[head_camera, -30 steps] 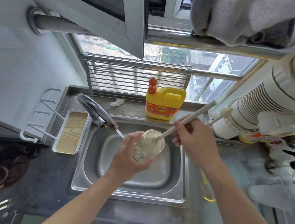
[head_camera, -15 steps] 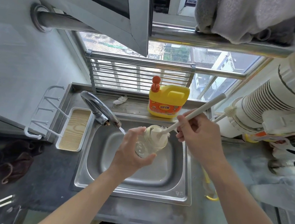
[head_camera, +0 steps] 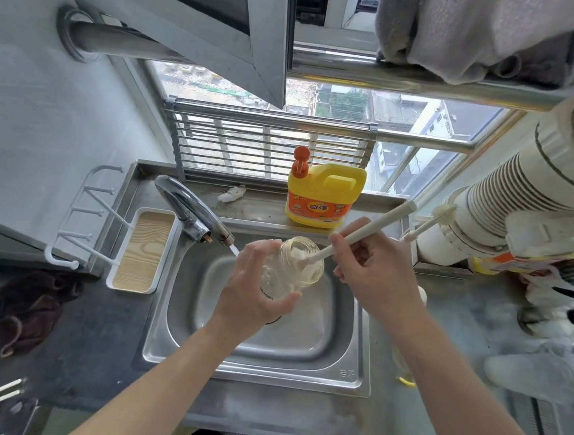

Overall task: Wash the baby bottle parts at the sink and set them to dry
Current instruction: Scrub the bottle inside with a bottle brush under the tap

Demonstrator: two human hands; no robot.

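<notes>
1. A narrow wash corner under a window, which fills the upper middle of the frame. A grey metal surface [head_camera: 471,300] runs across the lower half, with one steel sink [head_camera: 256,373] set in its centre.
2. One chrome tap [head_camera: 190,209] reaches in from the left of the sink, and a thin stream of water [head_camera: 234,249] leaves its spout.
3. One clear baby bottle [head_camera: 295,266] is held above the basin at the centre of the frame. It is tilted, with its open mouth toward the upper right.
4. Two bare hands are in view. The left grip [head_camera: 256,290] has fingers and thumb curled round the bottle's body, just beside the stream.
5. The right grip [head_camera: 373,279], right of centre, is closed in a pinch on the white handle of one bottle brush [head_camera: 370,229]. The brush's head is inside the bottle's mouth and its handle slants toward the upper right.
6. A second, smaller brush [head_camera: 429,221] stands at the right edge of the sink ledge.
7. One yellow detergent jug [head_camera: 325,196] with an orange cap stands on the ledge behind the sink, and one crumpled white scrap [head_camera: 232,192] lies to its left.
8. One white tray [head_camera: 144,250] with a wood-grain floor sits left of the sink, just beside one white peg rack [head_camera: 83,215].
9. One dark cloth [head_camera: 31,303] lies at lower left, and grey fabric [head_camera: 482,33] hangs over a rail at upper right.
</notes>
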